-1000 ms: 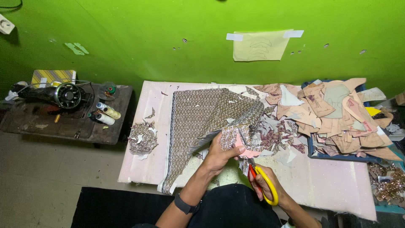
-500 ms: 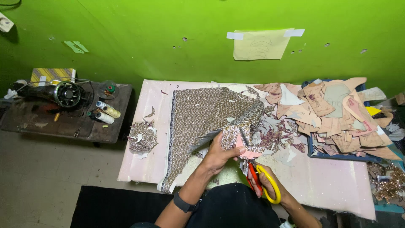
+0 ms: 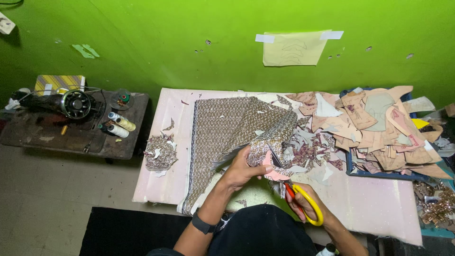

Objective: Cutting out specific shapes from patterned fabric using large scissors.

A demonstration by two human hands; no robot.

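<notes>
Head view: a pale yellow paper sheet [image 3: 293,48], taped at its top corners, hangs on the green wall [image 3: 189,28] above the pink worktop [image 3: 374,204]. A striped yellow box [image 3: 59,83] sits at far left. The left hand [image 3: 244,168], fingers closed, pinches a folded patterned fabric piece [image 3: 272,142] over the worktop's near edge. The right hand [image 3: 303,201], fingers through the loops, grips yellow-handled scissors [image 3: 308,204] just below it.

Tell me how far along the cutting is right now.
Done: a heap of cut pattern pieces fills the blue tray, with offcuts piled at the table's left. In hand: the left hand holds the patterned fabric folded over while the right hand works yellow-handled scissors. Left: much of the fabric is still uncut.
</notes>
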